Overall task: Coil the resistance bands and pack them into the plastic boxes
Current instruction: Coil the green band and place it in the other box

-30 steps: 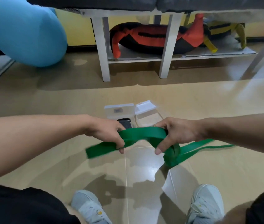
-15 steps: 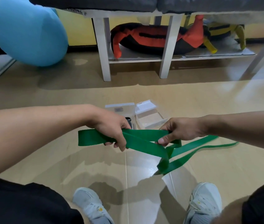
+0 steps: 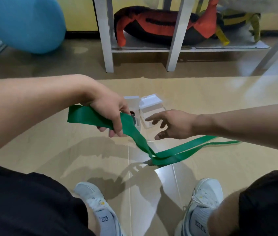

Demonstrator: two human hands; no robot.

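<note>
Green band released by the right hand, coil not yet formed

The green band point(image 3: 129, 132), gripped by both hands half a second ago, is now clamped only in the left hand point(image 3: 110, 114); its grip is closed, while the right hand point(image 3: 172, 125) is spread empty. So coiling must be restarted. One band and two plastic boxes point(image 3: 151, 109), far centre, are counted on the floor point(image 3: 220, 99).
</note>
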